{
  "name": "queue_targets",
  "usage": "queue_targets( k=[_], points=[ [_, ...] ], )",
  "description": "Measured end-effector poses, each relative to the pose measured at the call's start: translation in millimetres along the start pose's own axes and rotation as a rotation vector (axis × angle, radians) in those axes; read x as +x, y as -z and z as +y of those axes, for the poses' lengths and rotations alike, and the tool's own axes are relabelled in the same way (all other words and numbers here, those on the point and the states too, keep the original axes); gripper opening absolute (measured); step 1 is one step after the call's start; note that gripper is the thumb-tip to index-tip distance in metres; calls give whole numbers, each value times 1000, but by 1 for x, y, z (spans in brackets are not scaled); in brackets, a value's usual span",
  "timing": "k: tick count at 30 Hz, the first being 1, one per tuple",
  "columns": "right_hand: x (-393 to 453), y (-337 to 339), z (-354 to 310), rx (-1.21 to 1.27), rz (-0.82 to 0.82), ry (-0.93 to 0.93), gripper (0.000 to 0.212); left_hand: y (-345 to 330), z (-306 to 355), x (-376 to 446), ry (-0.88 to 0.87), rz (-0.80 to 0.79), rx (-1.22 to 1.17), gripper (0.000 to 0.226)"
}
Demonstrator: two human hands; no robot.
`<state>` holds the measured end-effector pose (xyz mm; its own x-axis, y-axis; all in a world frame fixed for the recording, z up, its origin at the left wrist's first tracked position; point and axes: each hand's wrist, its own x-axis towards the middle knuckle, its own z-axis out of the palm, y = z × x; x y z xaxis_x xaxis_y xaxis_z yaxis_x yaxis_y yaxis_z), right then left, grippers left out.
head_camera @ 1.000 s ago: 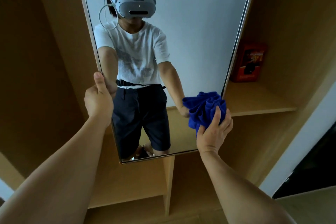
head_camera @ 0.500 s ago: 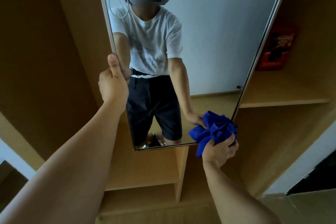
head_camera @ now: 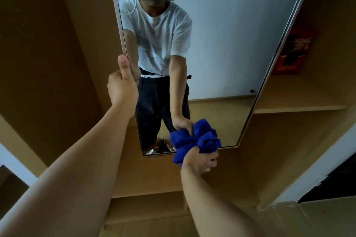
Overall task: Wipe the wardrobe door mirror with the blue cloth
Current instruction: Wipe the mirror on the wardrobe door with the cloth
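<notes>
Our right hand [head_camera: 200,160] clutches the bunched blue cloth [head_camera: 196,138] against the mirror [head_camera: 221,44] near its bottom edge; our left hand [head_camera: 122,86] grips its left edge.

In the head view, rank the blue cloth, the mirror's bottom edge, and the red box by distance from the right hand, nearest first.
1. Blue cloth: bunched in the right hand's grip.
2. Mirror's bottom edge: just above the hand, under the cloth.
3. Red box: on the shelf, upper right.

1 mirror [head_camera: 221,44], 1 blue cloth [head_camera: 196,138], 2 hands: left hand [head_camera: 122,86], right hand [head_camera: 200,160]; 1 red box [head_camera: 294,52].
</notes>
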<state>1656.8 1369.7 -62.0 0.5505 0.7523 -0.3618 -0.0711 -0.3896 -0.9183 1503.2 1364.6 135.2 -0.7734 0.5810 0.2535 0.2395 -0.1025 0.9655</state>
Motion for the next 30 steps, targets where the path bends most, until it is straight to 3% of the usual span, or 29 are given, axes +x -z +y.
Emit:
queue_targets(
  k=[12,19,22,30],
  points=[
    [-95,-37,-10,105,-186,-263,65,7,4,-3,-41,-127,5,64],
    [-99,-37,-31,587,-491,-687,37,5,6,-1,20,-109,23,58],
    [-104,-31,-46,597,-519,-762,28,2,4,2,31,-97,34,57],
    [-125,-24,-103,589,-508,-905,40,5,9,4,146,-119,42,49]
  ],
)
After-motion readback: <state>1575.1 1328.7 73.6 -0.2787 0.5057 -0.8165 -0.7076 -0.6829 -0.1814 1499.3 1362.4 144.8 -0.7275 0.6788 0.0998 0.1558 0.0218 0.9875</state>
